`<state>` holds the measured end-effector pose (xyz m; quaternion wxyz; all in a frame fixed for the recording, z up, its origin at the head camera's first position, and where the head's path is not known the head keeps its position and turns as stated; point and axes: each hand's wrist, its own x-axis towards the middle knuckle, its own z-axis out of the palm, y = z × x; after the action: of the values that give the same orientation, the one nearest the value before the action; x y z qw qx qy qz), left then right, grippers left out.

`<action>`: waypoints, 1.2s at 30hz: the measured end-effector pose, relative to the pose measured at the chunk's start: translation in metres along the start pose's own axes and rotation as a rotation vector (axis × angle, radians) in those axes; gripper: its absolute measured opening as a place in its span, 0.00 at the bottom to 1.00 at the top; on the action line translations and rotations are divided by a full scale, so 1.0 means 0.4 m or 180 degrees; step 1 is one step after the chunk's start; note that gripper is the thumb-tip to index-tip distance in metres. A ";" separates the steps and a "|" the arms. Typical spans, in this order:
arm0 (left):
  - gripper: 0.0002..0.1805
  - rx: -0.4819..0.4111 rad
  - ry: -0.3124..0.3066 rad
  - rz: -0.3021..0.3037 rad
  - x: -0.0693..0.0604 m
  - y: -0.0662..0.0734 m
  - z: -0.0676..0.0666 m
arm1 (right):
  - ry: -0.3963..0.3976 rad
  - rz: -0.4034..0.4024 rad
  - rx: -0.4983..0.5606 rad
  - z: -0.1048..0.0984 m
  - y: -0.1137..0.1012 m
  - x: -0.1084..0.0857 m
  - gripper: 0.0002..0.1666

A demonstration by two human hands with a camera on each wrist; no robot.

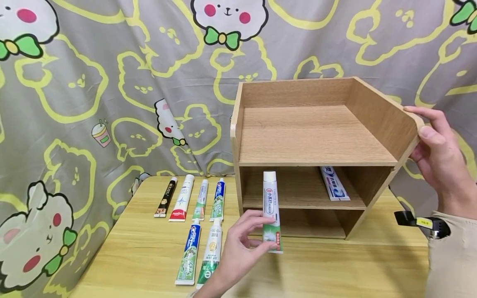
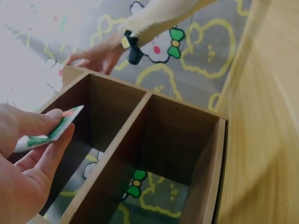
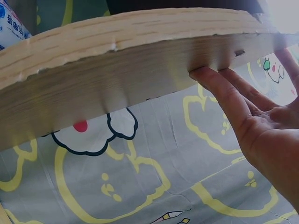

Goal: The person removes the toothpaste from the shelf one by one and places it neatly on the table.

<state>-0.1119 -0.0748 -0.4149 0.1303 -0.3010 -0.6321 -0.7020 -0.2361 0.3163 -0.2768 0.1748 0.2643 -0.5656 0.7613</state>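
My left hand point(image 1: 242, 244) pinches a white and green toothpaste tube point(image 1: 271, 207) near its flat red-marked end, cap upward, in front of the wooden shelf point(image 1: 298, 132). In the left wrist view, thumb and fingers hold the tube's flat end by the shelf's openings. My right hand point(image 1: 439, 149) grips the upper front corner of the shelf's right side panel. The right wrist view shows its fingertips against the panel's outer face. Inside the middle compartment, a white and blue toothpaste tube point(image 1: 335, 184) lies toward the right.
On the wooden table point(image 1: 123, 248), left of the shelf, several toothpaste tubes lie in two rows, among them a black one point(image 1: 166, 197), a red-ended white one point(image 1: 182, 198) and a blue and green one point(image 1: 189, 253). A patterned curtain point(image 1: 93, 91) hangs behind.
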 end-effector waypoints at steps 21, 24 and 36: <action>0.25 0.0188 0.0138 0.0047 -0.046 0.034 -0.072 | -0.0068 0.0006 -0.0049 0.003 0.001 0.012 0.27; 0.25 0.0247 0.0167 0.0003 -0.056 0.041 -0.085 | -0.0128 -0.0019 -0.0057 -0.008 0.006 0.013 0.27; 0.25 0.0344 0.0154 -0.0108 -0.090 0.056 -0.151 | -0.0022 -0.0010 -0.0143 -0.005 -0.001 0.001 0.28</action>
<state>-0.0865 -0.1440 -0.4191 0.1497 -0.2657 -0.6708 -0.6760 -0.2366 0.3184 -0.2768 0.1799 0.2639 -0.5828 0.7472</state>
